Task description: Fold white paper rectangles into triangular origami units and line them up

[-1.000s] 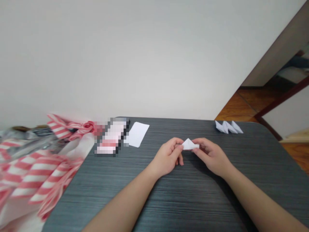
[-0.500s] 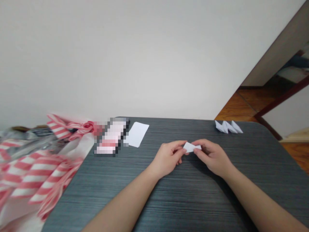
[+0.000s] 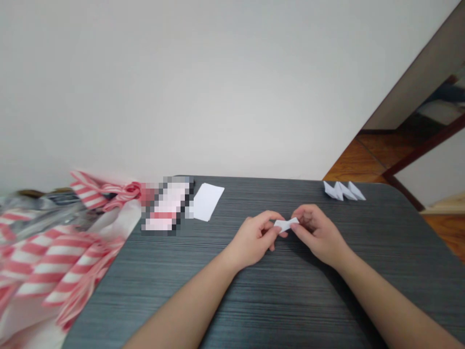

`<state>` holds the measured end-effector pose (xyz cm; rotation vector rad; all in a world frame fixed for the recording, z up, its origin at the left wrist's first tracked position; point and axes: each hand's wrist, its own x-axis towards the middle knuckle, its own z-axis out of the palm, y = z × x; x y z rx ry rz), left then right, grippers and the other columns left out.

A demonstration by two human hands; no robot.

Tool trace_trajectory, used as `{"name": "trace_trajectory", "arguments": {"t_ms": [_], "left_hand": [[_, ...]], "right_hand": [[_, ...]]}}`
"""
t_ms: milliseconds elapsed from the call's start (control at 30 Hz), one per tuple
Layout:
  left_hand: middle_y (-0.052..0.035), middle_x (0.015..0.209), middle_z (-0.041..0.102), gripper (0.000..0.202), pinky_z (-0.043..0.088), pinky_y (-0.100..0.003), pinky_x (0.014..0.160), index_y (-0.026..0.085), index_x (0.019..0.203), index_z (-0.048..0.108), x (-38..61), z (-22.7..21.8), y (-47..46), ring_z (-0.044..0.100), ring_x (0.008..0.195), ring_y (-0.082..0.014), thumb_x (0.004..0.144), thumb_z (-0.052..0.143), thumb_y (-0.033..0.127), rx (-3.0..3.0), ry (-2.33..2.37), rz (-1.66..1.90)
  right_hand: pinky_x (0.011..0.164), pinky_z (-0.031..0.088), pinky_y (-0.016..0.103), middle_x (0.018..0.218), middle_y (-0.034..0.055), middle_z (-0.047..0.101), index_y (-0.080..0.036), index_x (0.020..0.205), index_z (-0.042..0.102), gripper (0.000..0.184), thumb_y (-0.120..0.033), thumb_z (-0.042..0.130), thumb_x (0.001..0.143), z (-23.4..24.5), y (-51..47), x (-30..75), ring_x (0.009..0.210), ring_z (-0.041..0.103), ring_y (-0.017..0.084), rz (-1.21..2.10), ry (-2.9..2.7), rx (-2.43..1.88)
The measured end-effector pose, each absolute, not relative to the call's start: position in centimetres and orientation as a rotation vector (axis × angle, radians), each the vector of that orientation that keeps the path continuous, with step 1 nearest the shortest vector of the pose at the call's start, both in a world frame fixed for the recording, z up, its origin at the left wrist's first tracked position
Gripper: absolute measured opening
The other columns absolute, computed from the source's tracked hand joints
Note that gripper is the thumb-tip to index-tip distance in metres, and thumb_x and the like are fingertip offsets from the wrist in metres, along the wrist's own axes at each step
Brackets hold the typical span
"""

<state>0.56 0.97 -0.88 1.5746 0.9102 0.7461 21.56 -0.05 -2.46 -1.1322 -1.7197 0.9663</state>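
Observation:
A small piece of folded white paper (image 3: 286, 225) is held between my two hands over the dark table. My left hand (image 3: 256, 237) pinches its left end between thumb and fingers. At the other end, the thumb and fingers of my right hand (image 3: 319, 232) grip the paper. Parts of its edges are hidden behind my fingertips. Several folded white paper pieces (image 3: 343, 191) with pointed tips stand in a row near the far right edge. A stack or sheet of white paper (image 3: 208, 202) lies flat at the far left.
Beside the white paper lies a pixelated phone-like object (image 3: 169, 203) with a dark edge. Red-and-white striped cloth or bags (image 3: 54, 257) are heaped left of the dark wood-grain table (image 3: 290, 305). A pale wall (image 3: 218, 87) rises behind it.
The folded paper has turned between my fingers and now shows a narrower, bent shape. My fingers have shifted slightly around it; both forearms have stayed nearly still.

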Motion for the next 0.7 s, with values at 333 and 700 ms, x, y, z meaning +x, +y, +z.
{"name": "trace_trajectory", "arguments": {"t_ms": [333, 700], "left_hand": [[-0.0036, 0.087, 0.076, 0.018, 0.043, -0.018, 0.047, 0.019, 0.108, 0.057, 0.7, -1.4, 1.0, 0.057, 0.047, -0.0074, 0.096, 0.051, 0.032, 1.537, 0.966, 0.765], [0.0036, 0.058, 0.059, 0.020, 0.045, -0.019, 0.052, 0.018, 0.102, 0.061, 0.5, -1.0, 1.0, 0.057, 0.051, -0.0101, 0.096, 0.050, 0.033, 1.574, 0.949, 0.793]], "right_hand": [[0.065, 0.051, 0.030, 0.101, 0.0064, 0.064, -0.023, 0.090, 0.061, 0.005, -0.018, 0.059, 0.091, -1.2, 0.2, 21.8, 0.082, 0.064, 0.019, 0.587, -1.868, -1.123], [0.060, 0.051, 0.030, 0.099, 0.0077, 0.069, -0.022, 0.094, 0.069, 0.010, -0.020, 0.060, 0.092, -0.8, 0.3, 21.6, 0.076, 0.065, 0.018, 0.494, -1.961, -1.119]]}}
